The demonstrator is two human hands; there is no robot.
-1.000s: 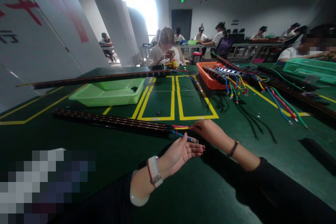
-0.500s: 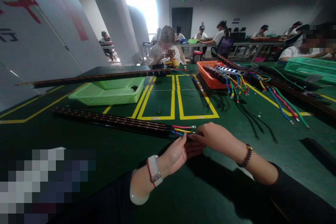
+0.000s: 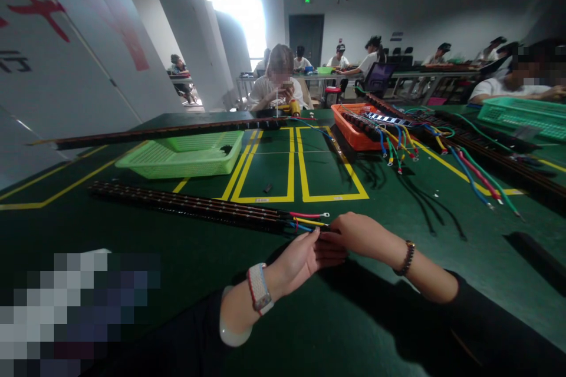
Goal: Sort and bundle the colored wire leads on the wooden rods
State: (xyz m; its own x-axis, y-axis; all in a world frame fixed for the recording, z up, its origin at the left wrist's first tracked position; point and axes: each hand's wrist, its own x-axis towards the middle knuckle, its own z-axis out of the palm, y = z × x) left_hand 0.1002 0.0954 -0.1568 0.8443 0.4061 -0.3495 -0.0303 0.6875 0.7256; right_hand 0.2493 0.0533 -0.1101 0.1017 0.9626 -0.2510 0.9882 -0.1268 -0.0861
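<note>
A long dark wiring assembly (image 3: 190, 203) lies slantwise on the green table, with red, yellow and blue cables coming out of its right end. The red cable (image 3: 305, 214) ends in a ring terminal, and the yellow cable (image 3: 312, 222) runs just below it. My left hand (image 3: 303, 262), palm up, pinches the end of the blue cable (image 3: 301, 226) near the thumb. Its other fingers reach beneath my right hand (image 3: 360, 234). The right fingers are closed at that same cable end, curled over a small dark piece that is mostly hidden.
A light green basket (image 3: 177, 168) stands beyond the assembly. An orange basket (image 3: 354, 135) holds more wired parts, their cables hanging over its edge. Further dark assemblies (image 3: 508, 159) and a teal basket (image 3: 526, 118) lie to the right. A person (image 3: 278, 85) sits across the table.
My right hand and wrist have shifted slightly left and down, closer over the left fingers. The left hand stays nearly in place, and the assembly has not visibly moved.
</note>
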